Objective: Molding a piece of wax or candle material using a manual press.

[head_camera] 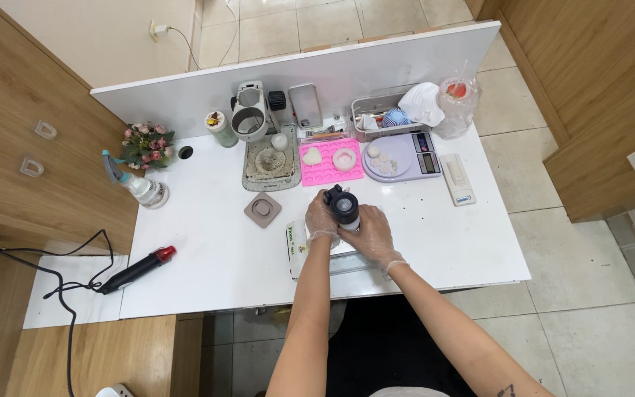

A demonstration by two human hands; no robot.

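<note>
Both gloved hands, left hand (323,218) and right hand (370,234), clasp the black bottle (343,206) upright on the counter (207,250), steadiest kept vertical, pink mold (330,162) at twelve o'clock.

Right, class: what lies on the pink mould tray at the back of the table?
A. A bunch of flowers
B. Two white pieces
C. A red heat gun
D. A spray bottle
B: two white pieces rest on the pink tray, while the heat gun, spray bottle and flowers lie far off at the table's left side.
</note>
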